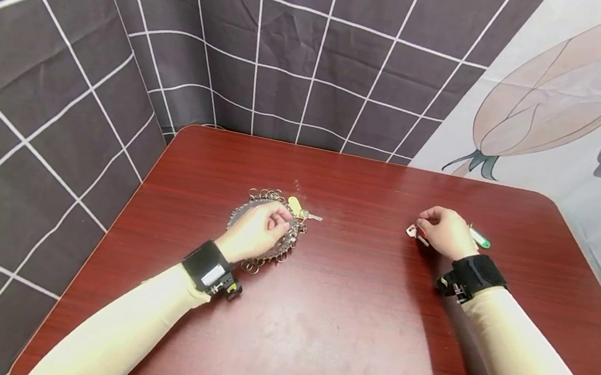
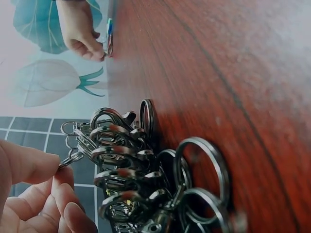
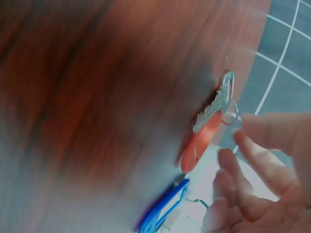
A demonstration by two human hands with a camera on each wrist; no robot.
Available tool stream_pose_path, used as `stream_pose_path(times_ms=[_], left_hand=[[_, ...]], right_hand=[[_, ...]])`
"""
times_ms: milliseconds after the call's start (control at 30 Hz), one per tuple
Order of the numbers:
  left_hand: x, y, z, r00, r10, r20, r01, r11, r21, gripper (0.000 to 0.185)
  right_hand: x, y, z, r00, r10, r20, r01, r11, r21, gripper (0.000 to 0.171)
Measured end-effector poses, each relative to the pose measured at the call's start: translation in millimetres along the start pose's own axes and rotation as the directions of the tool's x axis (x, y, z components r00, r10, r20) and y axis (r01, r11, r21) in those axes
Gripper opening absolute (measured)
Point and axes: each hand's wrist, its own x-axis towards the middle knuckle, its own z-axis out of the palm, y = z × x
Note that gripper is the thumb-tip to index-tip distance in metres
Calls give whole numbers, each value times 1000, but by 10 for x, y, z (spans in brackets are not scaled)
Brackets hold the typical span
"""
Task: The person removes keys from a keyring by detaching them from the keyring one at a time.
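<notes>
A heap of metal key rings and clasps (image 1: 270,247) lies on the red-brown table (image 1: 330,316). My left hand (image 1: 280,222) rests on the heap, and its thumb and curled fingers (image 2: 46,194) pinch a small clasp (image 2: 73,158) at the heap's edge. A yellow-tagged key (image 1: 296,206) lies just beyond it. At the right, my right hand (image 1: 424,223) curls over a small bunch: a silver key (image 3: 218,99) with a red tag (image 3: 201,143), a blue tag (image 3: 163,208) and a green tag (image 1: 480,238). Its fingertips (image 3: 245,145) hold the bunch at its ring.
Dark checked cloth (image 1: 294,55) hangs behind and to the left of the table. A pale cloth with a leaf print (image 1: 569,108) hangs at the right. The table's far edge (image 1: 339,150) is close behind both hands.
</notes>
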Motion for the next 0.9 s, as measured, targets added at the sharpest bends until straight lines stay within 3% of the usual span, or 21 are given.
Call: stream_pose_path(times_ms=[100, 267, 400, 567, 800, 900], left_hand=[[28, 13, 0, 1000, 3, 12, -3, 1000, 13, 13], [126, 63, -7, 1000, -12, 27, 10, 998, 60, 15], [233, 107, -14, 997, -24, 68, 13, 987, 160, 23], [368, 96, -27, 991, -30, 131, -11, 953, 303, 32], [409, 54, -22, 985, -80, 155, 17, 929, 371, 35], [406, 70, -22, 983, -75, 168, 5, 925, 379, 36]], right_hand=[[15, -77, 41, 998, -56, -22, 56, 998, 17, 15], [51, -336, 194, 985, -172, 26, 171, 985, 22, 11], [63, -599, 371, 964, -254, 73, 250, 966, 60, 8], [136, -938, 647, 938, -324, 122, 313, 944, 100, 7], [282, -1403, 991, 870, -473, 141, 467, 881, 72, 16], [332, -1511, 1075, 855, -493, 162, 493, 869, 44, 18]])
